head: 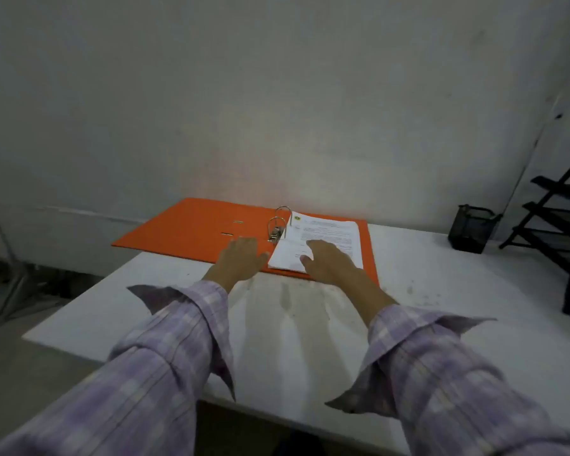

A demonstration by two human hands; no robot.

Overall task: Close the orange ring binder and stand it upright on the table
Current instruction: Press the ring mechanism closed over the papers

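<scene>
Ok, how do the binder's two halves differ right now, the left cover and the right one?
The left cover is bare orange and sticks out past the table edge; the right cover carries a stack of papers and lies fully on the table. The left hand rests near the left cover's inner edge; the right hand lies on the papers. Both covers lie flat and open.

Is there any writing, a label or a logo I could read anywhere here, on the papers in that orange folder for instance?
No text here can be read.
Top sheet of the paper stack in the orange ring binder: lines of print, too small and blurred to read.
Round green and yellow emblem at that sheet's top corner: no legible lettering.
Black mesh holder: no label visible.
</scene>
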